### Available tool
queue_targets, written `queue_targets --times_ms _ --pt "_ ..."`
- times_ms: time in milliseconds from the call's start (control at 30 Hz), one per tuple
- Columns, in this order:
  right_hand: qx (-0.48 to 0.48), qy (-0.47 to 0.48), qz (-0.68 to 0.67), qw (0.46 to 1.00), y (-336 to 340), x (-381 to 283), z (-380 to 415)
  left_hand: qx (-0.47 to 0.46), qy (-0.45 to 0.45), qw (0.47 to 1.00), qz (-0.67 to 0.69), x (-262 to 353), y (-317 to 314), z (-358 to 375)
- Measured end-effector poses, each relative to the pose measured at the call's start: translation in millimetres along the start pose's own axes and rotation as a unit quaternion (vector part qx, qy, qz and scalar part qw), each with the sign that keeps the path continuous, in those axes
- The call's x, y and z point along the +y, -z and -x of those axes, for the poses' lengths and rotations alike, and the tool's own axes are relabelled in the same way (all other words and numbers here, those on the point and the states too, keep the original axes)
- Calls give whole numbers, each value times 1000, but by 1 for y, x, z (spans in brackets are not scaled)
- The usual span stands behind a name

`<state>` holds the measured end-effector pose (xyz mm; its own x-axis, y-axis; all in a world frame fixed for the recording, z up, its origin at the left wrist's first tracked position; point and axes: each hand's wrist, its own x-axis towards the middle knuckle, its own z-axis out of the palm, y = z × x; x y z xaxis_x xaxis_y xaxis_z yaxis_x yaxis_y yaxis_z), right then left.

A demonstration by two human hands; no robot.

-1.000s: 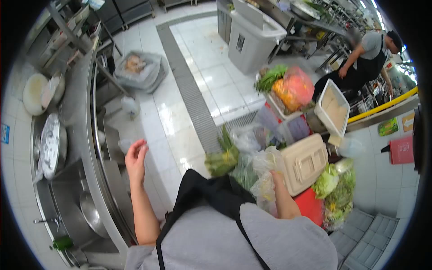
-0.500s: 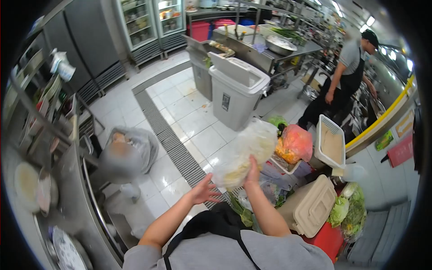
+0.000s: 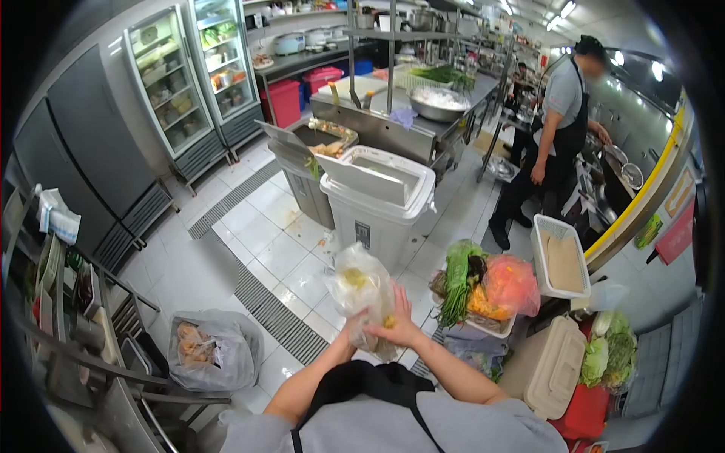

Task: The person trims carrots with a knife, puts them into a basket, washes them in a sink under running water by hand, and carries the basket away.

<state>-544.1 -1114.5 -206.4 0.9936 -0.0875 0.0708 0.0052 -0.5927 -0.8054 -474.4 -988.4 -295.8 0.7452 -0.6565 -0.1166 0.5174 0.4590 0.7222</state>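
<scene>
A clear plastic bag (image 3: 355, 275) with pale yellowish contents is upright between my two hands, in front of my apron. My left hand (image 3: 355, 326) grips its lower left side, the fingers partly hidden by the plastic. My right hand (image 3: 399, 323) holds the lower right side, thumb across the front and fingers stretched upward along it. Beyond the bag stands a grey lidded bin (image 3: 370, 204), its lid flap raised. To the right are a bunch of long green vegetables (image 3: 458, 283) and a pinkish plastic bag (image 3: 513, 285) in a crate.
A plastic-lined container (image 3: 215, 351) with brownish items sits on the floor at left. A beige lidded box (image 3: 547, 370), white basket (image 3: 560, 257) and leafy greens (image 3: 604, 355) stand at right. A co-worker (image 3: 555, 128) stands by the stove. A drain grate (image 3: 279, 317) crosses the tiles.
My left hand has closed onto the bag, which was mainly in my right hand. The bag is now lower and gathered between both hands. My view has tilted up.
</scene>
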Motion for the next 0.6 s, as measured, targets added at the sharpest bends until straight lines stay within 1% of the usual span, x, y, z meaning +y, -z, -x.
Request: queue_targets --times_ms 33,67,167,200,233,267,300,333,367,400,433,467,500,533,600 --pt "15 14 -6 1000 5 -12 -20 -24 6 999 -26 17 2 -11" --pt "36 68 -95 992 3 -12 -38 21 21 997 68 36 -6 -24" --pt "37 98 -107 989 8 0 -79 -26 48 993 101 80 9 -82" --pt "91 103 -164 977 18 -4 -86 -7 63 992 113 99 14 -110" --pt "112 42 -261 958 26 0 -92 10 79 989 124 121 19 -143" --pt "132 -22 -356 925 33 8 -96 -49 57 992 106 140 41 -188" --pt "170 -51 -312 933 42 32 -98 -104 40 990 91 158 58 -234" --pt "204 -84 -269 937 49 53 -97 -42 -24 999 -6 200 32 -261" --pt "272 -109 -198 936 57 53 -95 -2 -107 990 -90 229 22 -296" --pt "310 -155 -205 915 59 72 -88 29 -181 970 -161 275 -33 -299" --pt "321 -203 -149 913 66 73 -81 29 -240 943 -229 295 -38 -334" --pt "341 -218 -138 904 66 82 -73 13 -345 875 -340 312 -39 -372" --pt "359 -238 -143 891 62 95 -65 21 -450 782 -431 329 -40 -410" --pt "377 -258 -149 877 54 110 -55 69 -541 715 -439 336 -48 -430" --pt "400 -318 -164 843 29 126 -35 137 -481 678 -538 339 -41 -480"
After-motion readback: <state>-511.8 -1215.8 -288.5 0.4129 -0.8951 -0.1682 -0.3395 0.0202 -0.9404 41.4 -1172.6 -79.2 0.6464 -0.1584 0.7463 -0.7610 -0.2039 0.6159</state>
